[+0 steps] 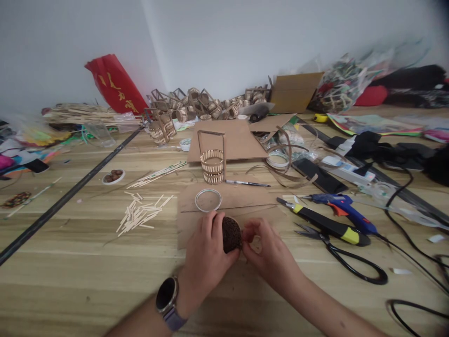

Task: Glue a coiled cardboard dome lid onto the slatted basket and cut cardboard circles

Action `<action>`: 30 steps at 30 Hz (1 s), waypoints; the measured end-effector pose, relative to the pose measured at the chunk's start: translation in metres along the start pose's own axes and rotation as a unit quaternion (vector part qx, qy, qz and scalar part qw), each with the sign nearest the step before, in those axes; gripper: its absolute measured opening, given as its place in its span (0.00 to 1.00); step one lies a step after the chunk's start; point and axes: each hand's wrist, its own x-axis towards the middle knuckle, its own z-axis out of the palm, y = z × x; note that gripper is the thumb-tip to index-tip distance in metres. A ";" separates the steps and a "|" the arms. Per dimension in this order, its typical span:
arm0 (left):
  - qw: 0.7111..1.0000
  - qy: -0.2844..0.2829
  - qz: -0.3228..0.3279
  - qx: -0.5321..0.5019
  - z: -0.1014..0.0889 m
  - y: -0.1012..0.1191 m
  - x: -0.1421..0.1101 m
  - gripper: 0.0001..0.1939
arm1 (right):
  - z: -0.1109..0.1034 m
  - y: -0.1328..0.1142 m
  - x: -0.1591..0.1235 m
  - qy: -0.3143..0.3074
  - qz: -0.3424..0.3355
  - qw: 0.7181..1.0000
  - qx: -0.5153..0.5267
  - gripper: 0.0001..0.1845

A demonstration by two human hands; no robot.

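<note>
My left hand, with a watch on the wrist, is wrapped round a dark brown round piece with a coarse, grainy face and a paler rim. At the right edge of this piece, my right hand has thumb and forefinger pinched together; whatever lies between the fingertips is too small to make out. Under both hands lies a cardboard sheet. A pale ring rests on it just beyond my left hand. Farther back stands a small basket of wooden slats with a tall square handle, and a pen beside it.
Loose short sticks lie to the left, near a dish of brown balls. On the right are a utility knife, black-handled scissors and a blue glue gun with its cord. Several small baskets are heaped by the wall.
</note>
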 end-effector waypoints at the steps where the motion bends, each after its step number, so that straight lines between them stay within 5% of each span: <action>1: 1.000 0.000 0.001 0.000 0.000 0.001 0.000 0.33 | 0.000 0.000 0.000 -0.001 0.003 1.000 0.001 0.14; 12: 1.000 0.001 0.022 -0.007 0.000 0.001 -0.001 0.35 | -0.001 0.003 0.001 0.000 -0.019 1.000 -0.012 0.16; 19: 1.000 -0.015 0.019 -0.015 0.000 -0.001 -0.002 0.36 | -0.020 0.020 0.012 0.011 -0.026 0.998 -0.063 0.14; 30: 0.998 -0.022 -0.018 -0.057 -0.004 -0.004 0.002 0.34 | -0.044 0.054 0.031 -0.054 0.061 0.996 -0.032 0.07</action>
